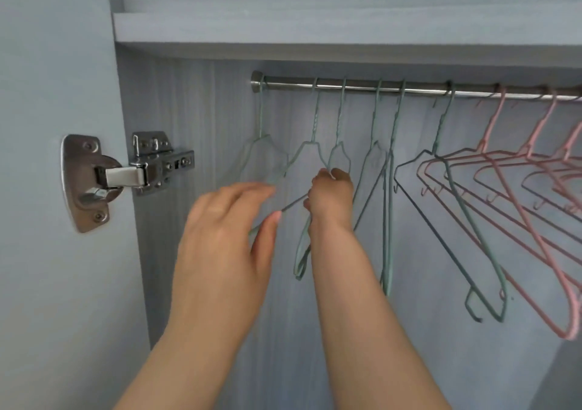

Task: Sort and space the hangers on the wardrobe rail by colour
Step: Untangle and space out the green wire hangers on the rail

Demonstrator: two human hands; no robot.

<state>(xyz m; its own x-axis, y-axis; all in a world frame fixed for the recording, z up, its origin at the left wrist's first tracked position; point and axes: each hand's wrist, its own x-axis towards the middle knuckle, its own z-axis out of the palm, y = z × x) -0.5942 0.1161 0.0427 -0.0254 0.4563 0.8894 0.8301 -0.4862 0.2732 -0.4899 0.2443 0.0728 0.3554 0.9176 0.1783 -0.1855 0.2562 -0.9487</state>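
Note:
A steel wardrobe rail [356, 85] runs from upper middle to the right edge. Several green wire hangers [385, 208] hang along its left and middle part. Several pink hangers [529, 220] hang bunched at the right. My right hand [330, 198] is shut on the shoulder of the third green hanger [339, 154] from the left. My left hand [226, 220] is open with fingers spread, its fingertips touching the lower wire of the second green hanger [310, 145]. The leftmost green hanger [261, 145] hangs at the rail's end.
The open wardrobe door [41, 252] stands at the left, joined by a metal hinge [126, 176]. A shelf [315, 31] lies just above the rail. The wardrobe's back panel [425, 331] is bare below the hangers.

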